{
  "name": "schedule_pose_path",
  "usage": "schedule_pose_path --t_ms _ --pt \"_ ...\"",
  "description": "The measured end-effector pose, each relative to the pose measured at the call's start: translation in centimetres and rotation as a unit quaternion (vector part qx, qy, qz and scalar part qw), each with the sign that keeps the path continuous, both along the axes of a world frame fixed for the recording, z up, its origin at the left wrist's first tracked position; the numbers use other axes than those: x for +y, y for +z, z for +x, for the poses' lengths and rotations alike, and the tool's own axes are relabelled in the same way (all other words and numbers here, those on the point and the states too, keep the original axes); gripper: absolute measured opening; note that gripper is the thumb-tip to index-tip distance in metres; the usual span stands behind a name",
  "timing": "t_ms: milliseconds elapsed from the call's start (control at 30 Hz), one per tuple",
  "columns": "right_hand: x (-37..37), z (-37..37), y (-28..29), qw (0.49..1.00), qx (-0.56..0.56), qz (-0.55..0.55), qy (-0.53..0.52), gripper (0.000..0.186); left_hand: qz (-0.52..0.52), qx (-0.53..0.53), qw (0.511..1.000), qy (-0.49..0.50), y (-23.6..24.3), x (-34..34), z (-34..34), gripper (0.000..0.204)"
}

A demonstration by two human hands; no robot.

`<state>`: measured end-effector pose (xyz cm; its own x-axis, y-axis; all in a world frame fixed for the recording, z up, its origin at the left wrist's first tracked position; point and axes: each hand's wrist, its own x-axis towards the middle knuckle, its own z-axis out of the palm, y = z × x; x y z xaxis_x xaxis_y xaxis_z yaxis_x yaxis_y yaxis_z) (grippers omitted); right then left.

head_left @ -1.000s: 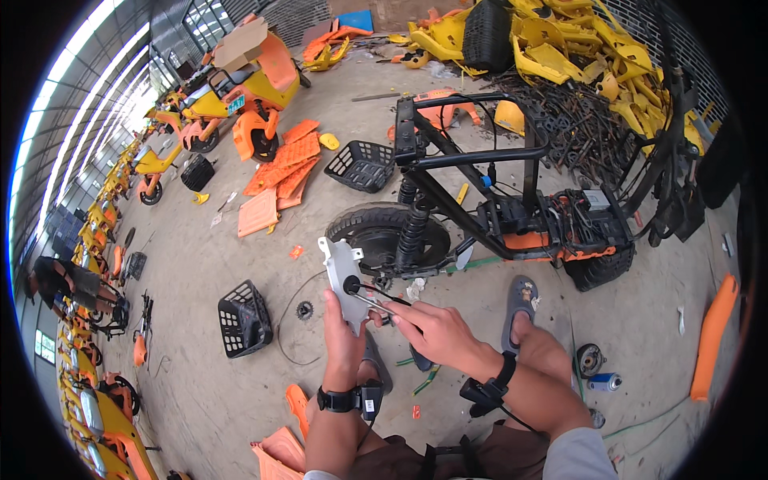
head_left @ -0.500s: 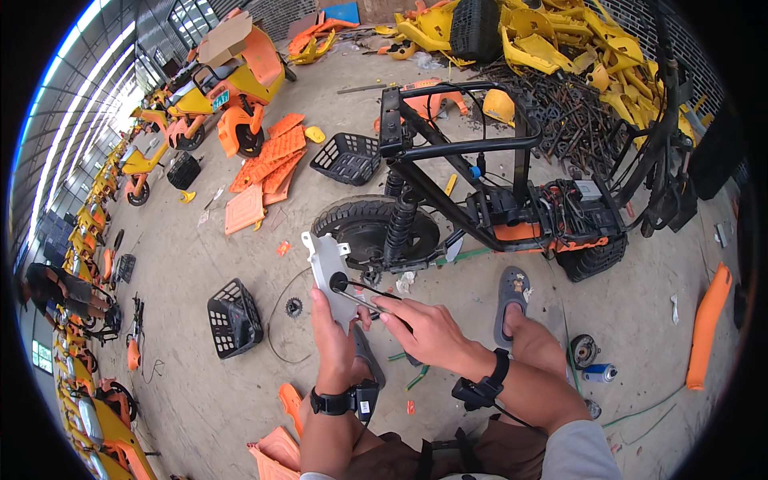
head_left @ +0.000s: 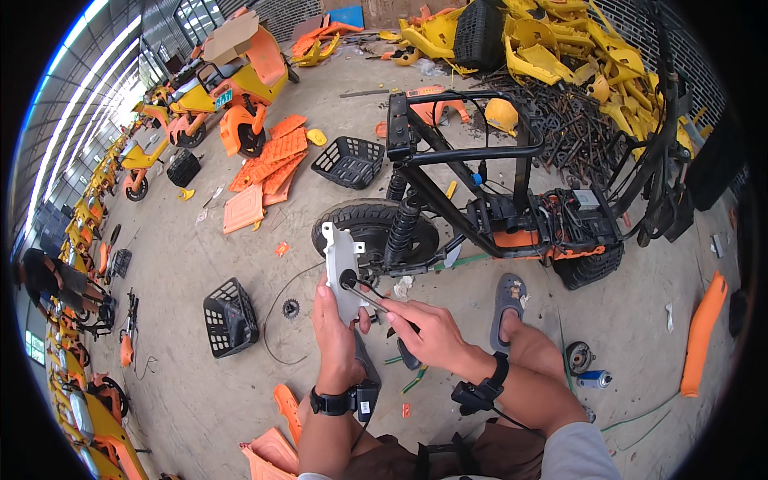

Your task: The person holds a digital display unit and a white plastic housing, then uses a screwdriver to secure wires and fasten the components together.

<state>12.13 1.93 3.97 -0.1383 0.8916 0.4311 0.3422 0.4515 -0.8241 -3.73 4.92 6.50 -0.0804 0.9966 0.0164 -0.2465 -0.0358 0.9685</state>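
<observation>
My left hand [head_left: 330, 332] is wrapped round a pale grey housing cover [head_left: 341, 260] with lugs on its upper end. A black round fitting [head_left: 348, 278] with a black cable sits in the cover. Closed in my right hand [head_left: 428, 332] is a screwdriver [head_left: 370, 300]; its metal shaft slants up to the black fitting, and its tip appears to touch there. My fingers hide most of its handle. Just beyond the cover stands the rear wheel [head_left: 376, 220] of a stripped black scooter frame [head_left: 456, 156].
A black basket [head_left: 230, 318] and a sprocket [head_left: 291, 308] lie left on the concrete floor; another black basket [head_left: 349, 162] lies farther off. Orange panels [head_left: 268, 180], a spray can [head_left: 594, 378] and an orange strip [head_left: 704, 334] lie about. Yellow panels [head_left: 552, 52] are heaped at the back.
Both hands, with the cover and screwdriver, have shifted slightly right and down in view. The screwdriver is still at the black fitting. The view itself has shifted a little.
</observation>
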Motion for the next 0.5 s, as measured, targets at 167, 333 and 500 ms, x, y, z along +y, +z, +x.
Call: schedule_pose_path --t_ms 167,333,500 --pt "0.2 -0.3 -0.7 0.993 0.107 0.002 0.046 0.027 -0.019 -0.073 0.997 -0.011 1.4 -0.8 0.5 0.039" --pt "-0.4 -0.3 0.1 0.926 0.217 -0.271 0.148 0.027 -0.002 -0.071 0.996 -0.048 0.8 -0.7 -1.1 0.044" --pt "0.1 -0.1 0.6 0.833 0.382 -0.356 0.181 0.029 0.017 -0.069 0.995 -0.072 -0.3 -1.4 -2.7 0.042"
